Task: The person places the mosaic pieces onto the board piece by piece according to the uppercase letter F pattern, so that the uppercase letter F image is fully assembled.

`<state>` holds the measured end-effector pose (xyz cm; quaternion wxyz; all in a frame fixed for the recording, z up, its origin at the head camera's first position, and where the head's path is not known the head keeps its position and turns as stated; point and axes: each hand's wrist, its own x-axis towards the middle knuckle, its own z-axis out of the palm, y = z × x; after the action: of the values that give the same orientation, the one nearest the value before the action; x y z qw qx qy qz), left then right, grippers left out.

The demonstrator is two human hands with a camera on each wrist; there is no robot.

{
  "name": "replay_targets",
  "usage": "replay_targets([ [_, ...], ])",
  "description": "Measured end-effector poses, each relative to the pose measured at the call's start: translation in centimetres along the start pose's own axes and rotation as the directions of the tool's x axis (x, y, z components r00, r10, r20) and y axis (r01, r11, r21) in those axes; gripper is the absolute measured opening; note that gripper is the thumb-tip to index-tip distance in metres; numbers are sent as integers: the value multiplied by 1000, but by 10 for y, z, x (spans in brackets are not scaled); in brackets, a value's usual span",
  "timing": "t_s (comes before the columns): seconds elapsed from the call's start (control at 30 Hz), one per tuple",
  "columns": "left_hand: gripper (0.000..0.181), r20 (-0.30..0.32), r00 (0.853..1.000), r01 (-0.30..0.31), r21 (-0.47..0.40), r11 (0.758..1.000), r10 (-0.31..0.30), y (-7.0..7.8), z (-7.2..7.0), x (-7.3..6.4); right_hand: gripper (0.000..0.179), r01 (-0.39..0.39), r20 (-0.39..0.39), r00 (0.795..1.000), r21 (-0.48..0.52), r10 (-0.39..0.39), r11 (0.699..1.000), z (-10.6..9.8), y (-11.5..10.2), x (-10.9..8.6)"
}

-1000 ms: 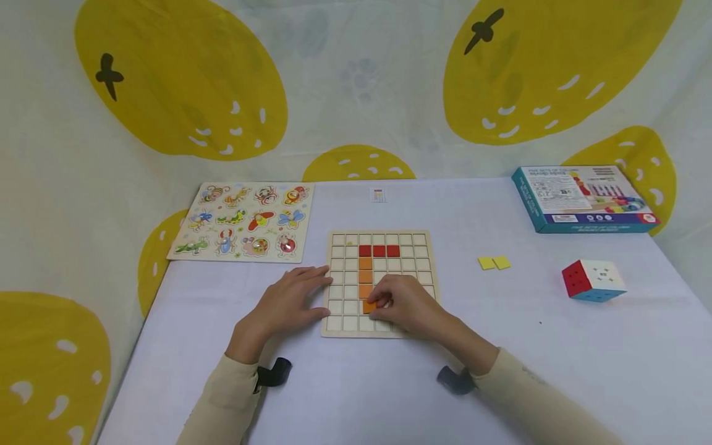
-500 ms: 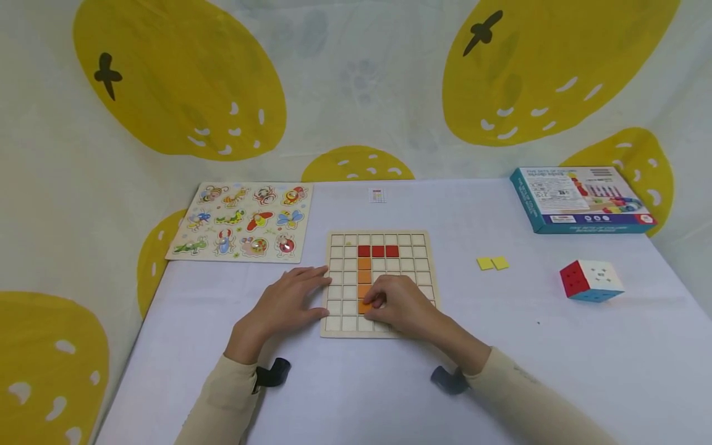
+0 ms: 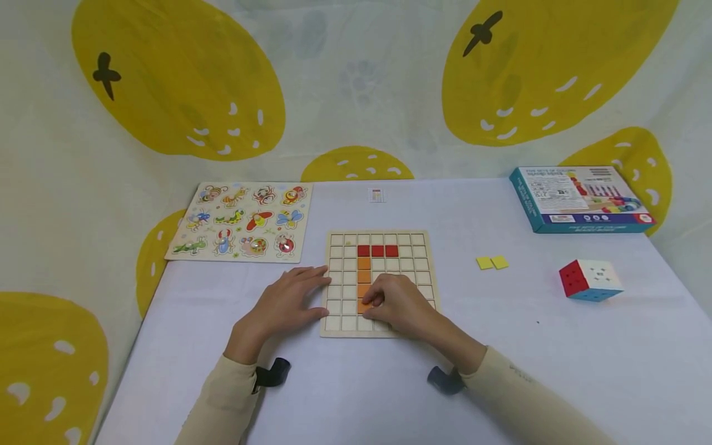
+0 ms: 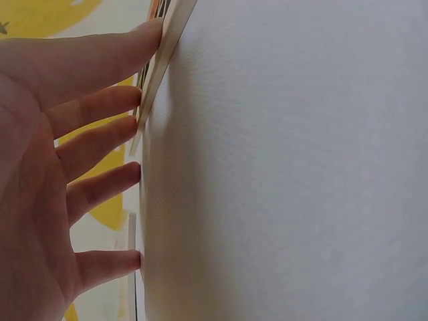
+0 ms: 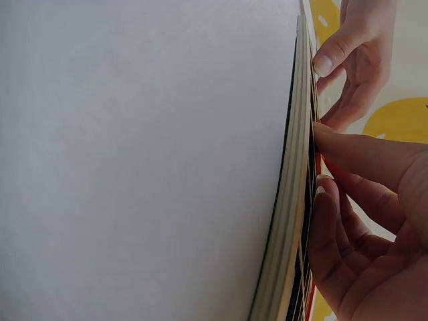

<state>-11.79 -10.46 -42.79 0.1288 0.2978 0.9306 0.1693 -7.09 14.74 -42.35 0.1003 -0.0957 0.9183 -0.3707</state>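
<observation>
A wooden grid board (image 3: 339, 334) lies on the table in front of me. Red square tiles (image 3: 377, 251) form a short row on it, and orange tiles (image 3: 364, 276) run down in a column from the row's left end. At the column's lower end, my right hand (image 3: 405, 307) pinches the lowest orange tile (image 3: 360, 307) between thumb and fingers, partly covering it. My left hand (image 3: 286, 304) rests beside the board, its spread fingertips touching the left edge. In the left wrist view, the thumb (image 4: 100, 63) presses against the board's side.
Two yellow tiles (image 3: 492, 262) lie right of the board, with a puzzle cube (image 3: 592, 280) farther right. A boxed toy (image 3: 581, 199) sits at the back right. An insect puzzle board (image 3: 241, 221) is at the back left. Behind the grid lies a small printed card (image 3: 376, 195).
My right hand has shifted slightly left with the orange tile, which has gone from askew to lined up under the column. The left hand has stayed against the board.
</observation>
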Motion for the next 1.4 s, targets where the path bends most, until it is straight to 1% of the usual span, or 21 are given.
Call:
replay_targets([
  [0.17, 64, 0, 1000, 3, 3, 1000, -3, -1, 1, 0, 12, 13, 7, 1000, 5, -13, 1000, 0, 1, 0],
  [0.33, 64, -4, 1000, -4, 6, 1000, 4, -2, 1, 0, 12, 8, 8, 1000, 4, -8, 1000, 0, 0, 0],
  [0.43, 64, -6, 1000, -5, 3, 1000, 5, -2, 1, 0, 12, 7, 23, 1000, -1, -7, 1000, -2, 0, -1],
  [0.6, 64, -5, 1000, 0, 3, 1000, 0, -1, 1, 0, 16, 31, 74, 997, -13, -30, 999, -12, -1, -5],
  [0.7, 64, -6, 1000, 2, 5, 1000, -2, 0, 1, 0, 22, 27, 81, 996, -20, -25, 999, -21, 2, -8],
  [0.73, 64, -6, 1000, 3, 5, 1000, -3, 0, 0, 0, 24, 24, 76, 997, -21, -22, 999, -24, 3, -8],
  [0.87, 65, -6, 1000, 1, 8, 1000, -1, 0, 1, 0, 31, -30, 23, 999, -35, 31, 999, -41, 15, -10],
  [0.97, 65, -7, 1000, 0, 7, 1000, 0, -1, 1, 0, 37, -91, -26, 996, -58, 89, 994, -59, 26, -11],
  [1.07, 65, -9, 1000, -1, 10, 1000, 1, -1, 2, 0, 44, -112, -76, 992, -100, 105, 989, -79, 39, -13],
  [1.13, 66, -10, 1000, 0, 10, 1000, 0, -1, 2, 1, 47, -114, -106, 989, -119, 101, 986, -93, 48, -15],
  [1.27, 66, -11, 1000, 0, 11, 1000, 0, -1, 3, 1, 53, -160, -134, 980, -98, 147, 982, -117, 64, -22],
  [1.4, 66, -11, 1000, 3, 14, 1000, -3, -1, 4, 1, 59, -208, -148, 969, -61, 197, 976, -134, 79, -31],
])
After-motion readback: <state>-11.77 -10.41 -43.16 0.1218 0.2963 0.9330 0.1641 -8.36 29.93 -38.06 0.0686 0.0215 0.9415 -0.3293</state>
